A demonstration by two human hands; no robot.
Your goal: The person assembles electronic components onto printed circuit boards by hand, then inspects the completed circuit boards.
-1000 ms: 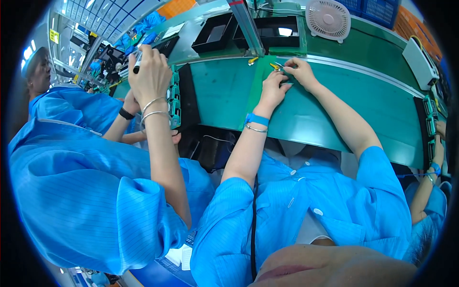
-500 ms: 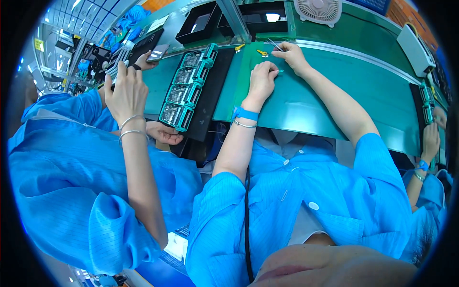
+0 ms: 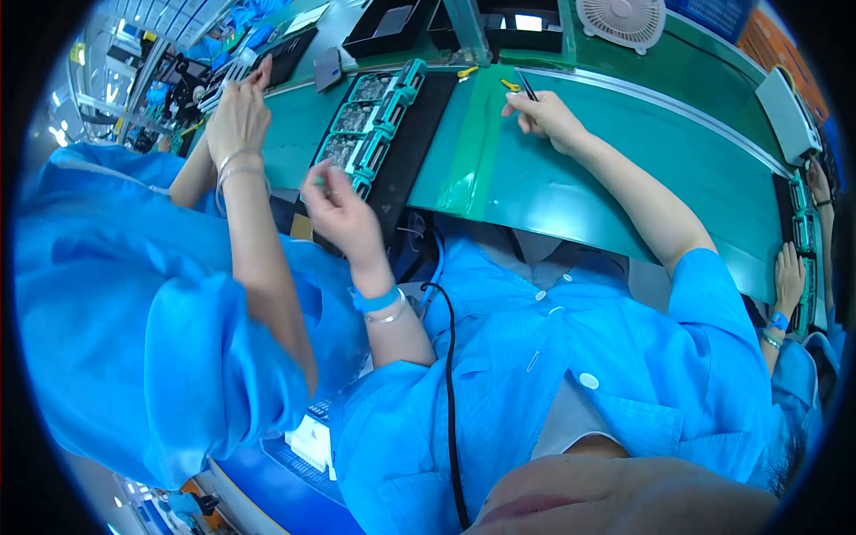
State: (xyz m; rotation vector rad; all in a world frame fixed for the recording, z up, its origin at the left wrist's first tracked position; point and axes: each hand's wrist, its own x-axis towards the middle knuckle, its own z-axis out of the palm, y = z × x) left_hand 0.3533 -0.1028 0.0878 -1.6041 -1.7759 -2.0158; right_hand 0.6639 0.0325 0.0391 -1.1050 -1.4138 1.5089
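My left hand point(image 3: 343, 212) is at the near end of a row of teal frames point(image 3: 358, 118) that hold grey circuit boards. Its fingers are bent and smeared by motion, so whether they pinch anything is unclear. A blue band and a bracelet circle that wrist. Over the green work surface, my right hand point(image 3: 551, 123) grips thin dark tweezers point(image 3: 528, 86), tips pointing away from me. Just left of the tweezers lies a small yellow piece point(image 3: 510, 86), with another yellow piece point(image 3: 467, 72) by the metal post.
A black strip point(image 3: 419, 134) lies under the teal frames. To the left, a co-worker's hand point(image 3: 239, 116) works close by. A fan point(image 3: 621, 20) and black trays point(image 3: 390, 28) stand behind the rail. Further teal frames point(image 3: 804, 223) and another person's hand point(image 3: 789, 278) are at the right.
My left hand has swung left from beside my right hand to the teal frames; the small teal piece at its fingertips no longer shows. My right hand keeps the tweezers. The co-worker's phone-like object is now set down.
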